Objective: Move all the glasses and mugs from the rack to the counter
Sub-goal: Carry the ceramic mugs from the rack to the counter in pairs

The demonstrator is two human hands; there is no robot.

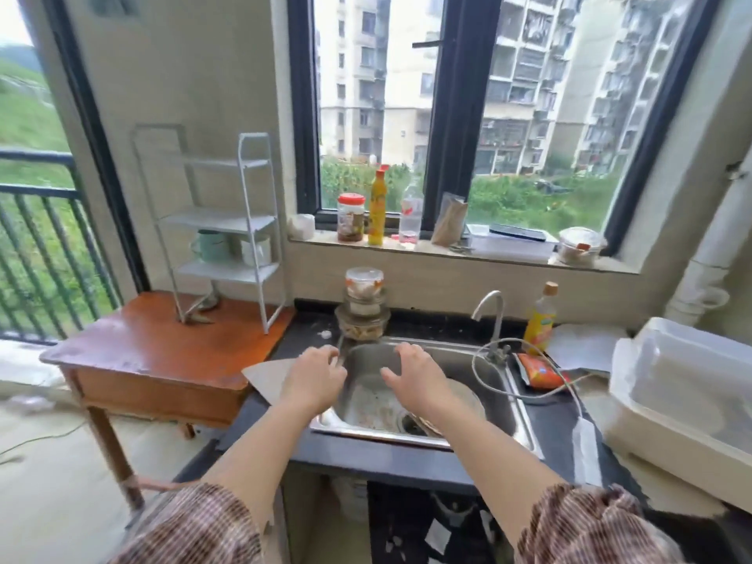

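Observation:
A white three-tier rack (256, 189) stands on a wooden table (134, 356) at the left. On its lowest shelf sit a pale green mug (211, 246) and a white mug (257, 251); the upper shelves hold nothing. The dark counter (553, 429) surrounds a steel sink (378, 396). My left hand (313, 378) hovers over the sink's left rim, fingers apart, holding nothing. My right hand (411, 376) hovers over the basin, fingers spread and empty. Both hands are well to the right of and below the rack.
Stacked glass containers (363, 307) stand behind the sink, next to a faucet (490, 315) with a hose. A yellow bottle (539, 319) and an orange packet (539, 372) lie right of the sink. A white plastic box (683, 392) fills the right counter. Jars and bottles line the windowsill (508, 250).

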